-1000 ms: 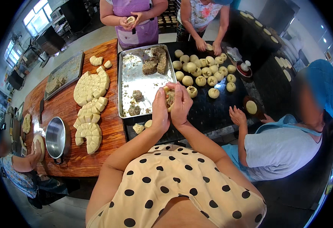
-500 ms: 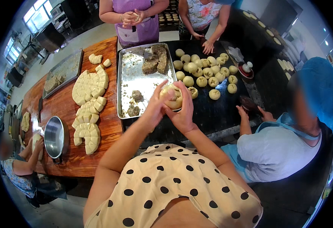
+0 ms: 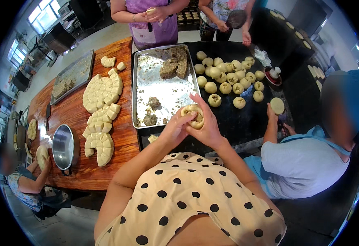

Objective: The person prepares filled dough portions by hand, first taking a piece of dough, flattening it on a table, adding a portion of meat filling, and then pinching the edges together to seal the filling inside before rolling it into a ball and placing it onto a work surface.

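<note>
My left hand and my right hand are wrapped round a dough ball with brown filling showing in its open top; my left thumb lies over it. Just above them is a metal tray holding a large block of filling and smaller lumps. To the upper right, several filled dough balls sit on the black worktop, some gathered shut, some open on top.
Cut dough pieces, a steel bowl, a knife and another tray lie on the wooden table. Co-workers surround me: one at left, one at right, two opposite.
The dough in my hands has closed further around the filling, and my fingers have shifted on it. The right-hand co-worker has lifted a flat dough disc; one opposite now holds a dark round board.
</note>
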The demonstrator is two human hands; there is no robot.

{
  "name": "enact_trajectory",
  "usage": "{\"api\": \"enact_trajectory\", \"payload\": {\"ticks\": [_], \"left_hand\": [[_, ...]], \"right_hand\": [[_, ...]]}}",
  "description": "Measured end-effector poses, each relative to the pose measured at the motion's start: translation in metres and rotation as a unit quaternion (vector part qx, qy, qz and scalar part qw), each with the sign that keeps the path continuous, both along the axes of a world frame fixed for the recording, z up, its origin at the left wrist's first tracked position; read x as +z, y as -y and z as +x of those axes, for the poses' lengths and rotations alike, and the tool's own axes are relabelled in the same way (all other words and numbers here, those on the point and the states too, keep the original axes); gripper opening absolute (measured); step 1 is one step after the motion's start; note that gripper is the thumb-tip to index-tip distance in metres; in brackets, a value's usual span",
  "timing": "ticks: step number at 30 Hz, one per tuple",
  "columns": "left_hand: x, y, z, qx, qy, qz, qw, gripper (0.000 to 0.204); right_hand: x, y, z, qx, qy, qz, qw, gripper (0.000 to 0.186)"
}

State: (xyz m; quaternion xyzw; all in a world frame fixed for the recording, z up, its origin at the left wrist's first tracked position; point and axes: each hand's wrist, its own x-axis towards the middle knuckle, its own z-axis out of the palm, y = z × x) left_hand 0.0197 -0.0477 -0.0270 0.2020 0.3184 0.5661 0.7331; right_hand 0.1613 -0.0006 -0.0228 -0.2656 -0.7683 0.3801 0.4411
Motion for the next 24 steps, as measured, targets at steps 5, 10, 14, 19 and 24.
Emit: {"api": "enact_trajectory", "payload": {"ticks": [5, 10, 14, 19, 24], "left_hand": [[0.017, 0.0, -0.008, -0.063, -0.087, 0.016, 0.994, 0.055], [0.012, 0.005, 0.008, 0.028, -0.072, 0.016, 0.997, 0.048], [0.004, -0.004, 0.003, -0.02, -0.275, 0.108, 0.955, 0.055], [0.027, -0.005, -0.006, -0.057, -0.337, 0.143, 0.929, 0.054], [0.022, -0.007, 0.011, 0.059, -0.492, 0.211, 0.843, 0.05]], "right_hand": [[-0.001, -0.006, 0.013, 0.011, 0.076, 0.074, 0.994, 0.086], [-0.005, -0.001, 0.0, -0.058, 0.024, 0.153, 0.986, 0.071], [-0.001, -0.002, -0.002, -0.053, -0.023, 0.146, 0.988, 0.064], [0.005, -0.003, 0.005, -0.026, -0.112, 0.023, 0.993, 0.041], [0.007, -0.003, -0.002, -0.021, -0.138, -0.053, 0.989, 0.046]]}}
